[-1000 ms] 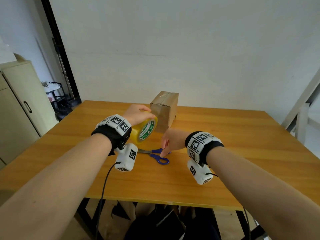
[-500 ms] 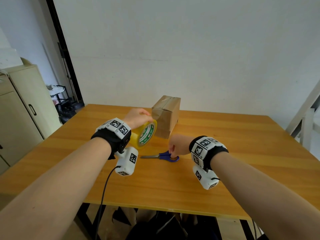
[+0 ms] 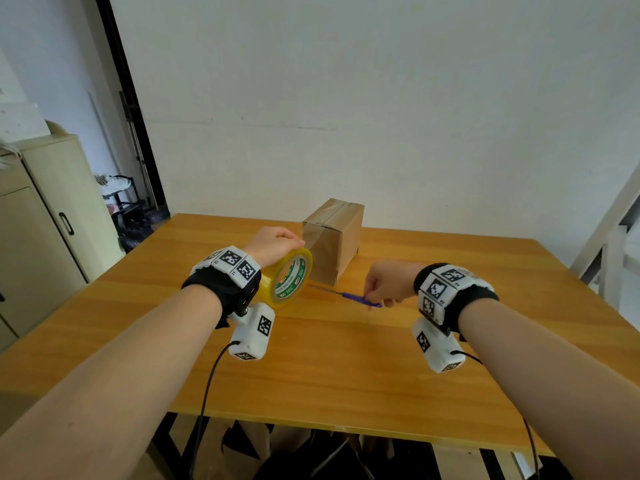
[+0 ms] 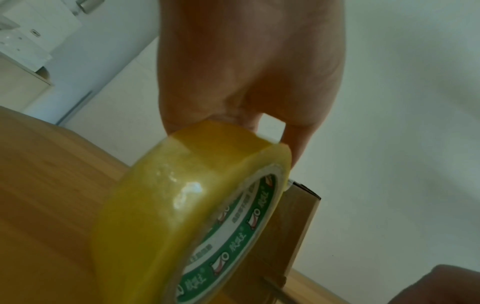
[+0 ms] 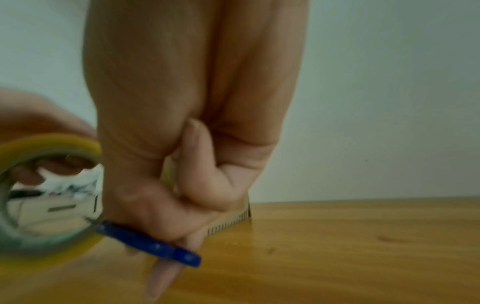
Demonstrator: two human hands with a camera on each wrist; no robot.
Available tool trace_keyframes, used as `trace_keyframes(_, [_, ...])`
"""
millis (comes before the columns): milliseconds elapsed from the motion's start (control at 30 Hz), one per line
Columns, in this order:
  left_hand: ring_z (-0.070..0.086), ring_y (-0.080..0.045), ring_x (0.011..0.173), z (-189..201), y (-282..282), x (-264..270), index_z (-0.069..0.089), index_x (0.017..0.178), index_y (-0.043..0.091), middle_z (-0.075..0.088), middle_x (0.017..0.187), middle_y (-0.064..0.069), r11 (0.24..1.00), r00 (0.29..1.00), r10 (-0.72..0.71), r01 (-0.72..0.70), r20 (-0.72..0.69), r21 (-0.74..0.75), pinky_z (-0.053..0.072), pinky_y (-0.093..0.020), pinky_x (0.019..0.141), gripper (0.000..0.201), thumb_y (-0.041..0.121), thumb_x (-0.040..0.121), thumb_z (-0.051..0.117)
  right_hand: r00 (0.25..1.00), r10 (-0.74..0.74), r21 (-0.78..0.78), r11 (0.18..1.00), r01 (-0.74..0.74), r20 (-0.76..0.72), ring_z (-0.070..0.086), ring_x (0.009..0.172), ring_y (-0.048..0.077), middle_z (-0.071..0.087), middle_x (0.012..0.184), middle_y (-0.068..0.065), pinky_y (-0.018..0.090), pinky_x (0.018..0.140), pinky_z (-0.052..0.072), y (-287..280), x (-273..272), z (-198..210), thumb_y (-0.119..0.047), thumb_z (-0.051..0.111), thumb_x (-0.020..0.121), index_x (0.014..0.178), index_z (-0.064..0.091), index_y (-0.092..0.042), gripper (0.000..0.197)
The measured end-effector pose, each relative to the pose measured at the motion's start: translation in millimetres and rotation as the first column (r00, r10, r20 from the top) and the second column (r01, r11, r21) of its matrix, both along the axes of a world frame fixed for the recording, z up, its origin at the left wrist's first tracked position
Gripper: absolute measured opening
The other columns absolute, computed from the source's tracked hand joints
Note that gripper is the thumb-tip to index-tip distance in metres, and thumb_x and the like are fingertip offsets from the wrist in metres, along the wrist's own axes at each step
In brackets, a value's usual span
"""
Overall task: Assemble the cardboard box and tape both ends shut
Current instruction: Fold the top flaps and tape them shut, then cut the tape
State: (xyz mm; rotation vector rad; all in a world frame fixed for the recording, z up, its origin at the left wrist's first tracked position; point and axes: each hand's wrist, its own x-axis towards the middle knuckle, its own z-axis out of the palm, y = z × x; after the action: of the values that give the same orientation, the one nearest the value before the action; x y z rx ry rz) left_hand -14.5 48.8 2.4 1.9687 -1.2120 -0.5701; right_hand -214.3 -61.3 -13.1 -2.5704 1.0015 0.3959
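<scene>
A closed brown cardboard box [image 3: 334, 239] stands upright on the far middle of the wooden table [image 3: 346, 375], with clear tape over its top seam and down its near face. My left hand [image 3: 273, 242] grips a yellow tape roll [image 3: 285, 277] [image 4: 182, 216] from above, held on edge just left of the box; a strip runs from the roll to the box's near face. My right hand [image 3: 388, 284] holds the blue-handled scissors [image 3: 360, 299] [image 5: 150, 244] by the handles, fingers curled round them. The blades point left toward the box's foot.
A beige cabinet [image 3: 45, 237] stands left of the table, with a dark rack [image 3: 124, 202] behind it. Dark bags and cardboard [image 3: 311, 455] lie under the table's near edge. A white frame [image 3: 613, 237] rises at the right.
My right hand has taken hold of the scissors' handles and lifted and drawn them to the right. The left hand keeps the tape roll beside the box.
</scene>
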Motion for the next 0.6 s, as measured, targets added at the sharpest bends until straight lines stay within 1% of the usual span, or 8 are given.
trace_keyframes(33, [0.051,-0.014,0.107,0,-1,0,0.064,0.111,0.011,0.06,0.122,-0.005,1.0,1.0,-0.002,0.002,0.003,0.0,0.036,-0.026,0.089,0.027,0.025,0.089,0.059,0.999,-0.031,0.061,0.998,0.029,0.039,0.054,0.057,0.013,0.062,0.064,0.0,0.024,0.058,0.049,-2,-5,4,-0.023,0.057,0.089,0.09,0.074,-0.01,0.021])
trace_keyframes(100, [0.048,-0.011,0.102,1,-1,0,0.063,0.112,0.01,0.06,0.122,-0.005,1.0,1.0,-0.007,0.007,0.013,0.001,0.035,-0.025,0.086,0.027,0.023,0.089,0.059,0.98,-0.127,0.216,0.972,0.091,0.154,0.058,0.064,0.015,0.063,0.072,0.003,0.024,0.063,0.056,-5,-13,9,-0.02,0.058,0.089,0.09,0.073,-0.009,0.019])
trace_keyframes(167, [0.047,-0.011,0.101,1,-2,0,0.063,0.113,0.009,0.06,0.123,-0.005,1.0,1.0,-0.014,0.014,0.017,0.0,0.034,-0.025,0.085,0.028,0.022,0.089,0.058,0.931,-0.253,0.407,0.904,0.131,0.264,0.057,0.069,0.014,0.064,0.08,0.005,0.023,0.062,0.058,-3,-16,13,-0.018,0.061,0.089,0.087,0.072,-0.009,0.014])
trace_keyframes(200, [0.047,-0.011,0.1,0,-2,1,0.063,0.113,0.009,0.06,0.123,-0.005,1.0,1.0,-0.013,0.013,0.018,0.0,0.034,-0.025,0.085,0.028,0.022,0.089,0.058,0.9,-0.32,0.493,0.858,0.143,0.296,0.055,0.069,0.014,0.064,0.081,0.007,0.024,0.06,0.058,-1,-16,14,-0.021,0.064,0.088,0.085,0.07,-0.009,0.014])
trace_keyframes(267, [0.047,-0.011,0.1,-1,-3,2,0.063,0.113,0.01,0.06,0.123,-0.005,1.0,1.0,-0.009,0.009,0.023,0.002,0.034,-0.025,0.084,0.027,0.022,0.089,0.058,0.848,-0.428,0.608,0.776,0.168,0.313,0.053,0.064,0.014,0.063,0.08,0.009,0.029,0.06,0.059,0,-13,16,-0.032,0.065,0.086,0.086,0.067,-0.006,0.026])
trace_keyframes(367, [0.048,-0.011,0.101,-3,-4,5,0.064,0.114,0.011,0.06,0.124,-0.005,1.0,0.999,-0.012,0.012,0.031,0.015,0.034,-0.025,0.085,0.029,0.023,0.088,0.059,0.82,-0.477,0.661,0.731,0.171,0.317,0.053,0.062,0.014,0.062,0.081,0.011,0.034,0.065,0.06,2,-1,15,-0.041,0.062,0.086,0.088,0.062,-0.005,0.036])
trace_keyframes(500, [0.047,-0.011,0.102,-3,-5,7,0.062,0.118,0.011,0.059,0.125,-0.004,0.999,1.0,-0.012,0.011,0.029,0.031,0.033,-0.024,0.085,0.035,0.025,0.087,0.062,0.821,-0.463,0.643,0.749,0.16,0.335,0.057,0.06,0.013,0.063,0.085,0.012,0.036,0.068,0.06,1,14,13,-0.047,0.062,0.084,0.09,0.062,-0.005,0.042])
trace_keyframes(600, [0.047,-0.011,0.103,-4,-7,9,0.062,0.118,0.011,0.059,0.125,-0.003,0.999,0.999,-0.012,0.01,0.031,0.038,0.032,-0.024,0.085,0.036,0.026,0.086,0.063,0.827,-0.447,0.631,0.761,0.152,0.34,0.06,0.052,0.009,0.063,0.084,0.012,0.034,0.067,0.06,1,21,14,-0.046,0.061,0.085,0.09,0.062,-0.005,0.042])
